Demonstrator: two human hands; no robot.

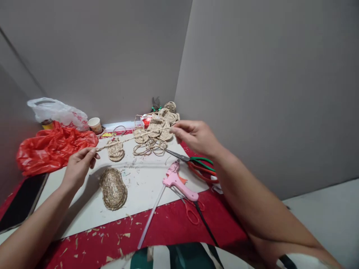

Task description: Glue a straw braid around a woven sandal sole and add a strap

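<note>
A length of straw rope (130,139) is stretched between my two hands above the white board. My left hand (80,164) pinches its left end between thumb and fingers. At the other end, my right hand (195,135) pinches the rope near the pile. Below it on the board lies a woven sole-shaped straw piece (113,188), and a small woven straw slipper (115,150) sits farther back. Several more woven straw pieces (156,125) are heaped at the back, with a loose bundle of cord (150,147) in front of them.
A pink glue gun (181,185) with a glue stick (151,217) lies right of centre. Nearby are large scissors (193,160) and red-handled scissors (192,214). A red plastic bag (54,149), paper cup (95,125), white bag (57,111) and dark phone (22,201) are left. Grey walls (266,93) enclose the table.
</note>
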